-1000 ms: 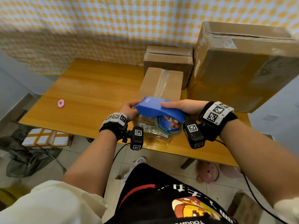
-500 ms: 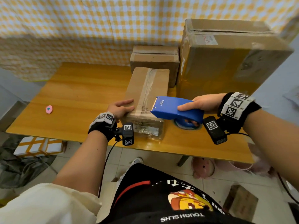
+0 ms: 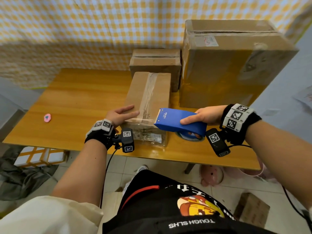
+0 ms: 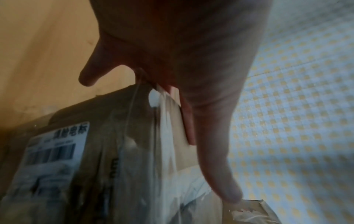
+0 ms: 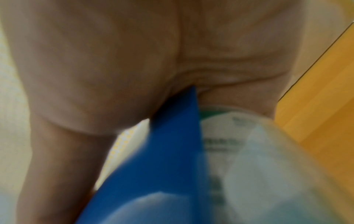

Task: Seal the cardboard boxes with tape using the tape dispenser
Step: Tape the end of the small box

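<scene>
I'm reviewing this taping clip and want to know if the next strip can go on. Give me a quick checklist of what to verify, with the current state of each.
1. Left hand steadies the small cardboard box: ok, fingers flat on its near top edge.
2. Right hand grips the blue plastic tape dispenser: ok.
3. Serrated blade faces the box: ok.
4. Dispenser touching the box: not ok, it sits beside the box's right side.
5. Clear tape strip along the top seam: ok, already there.
6. Free tape end ready at the blade: cannot tell.
</scene>
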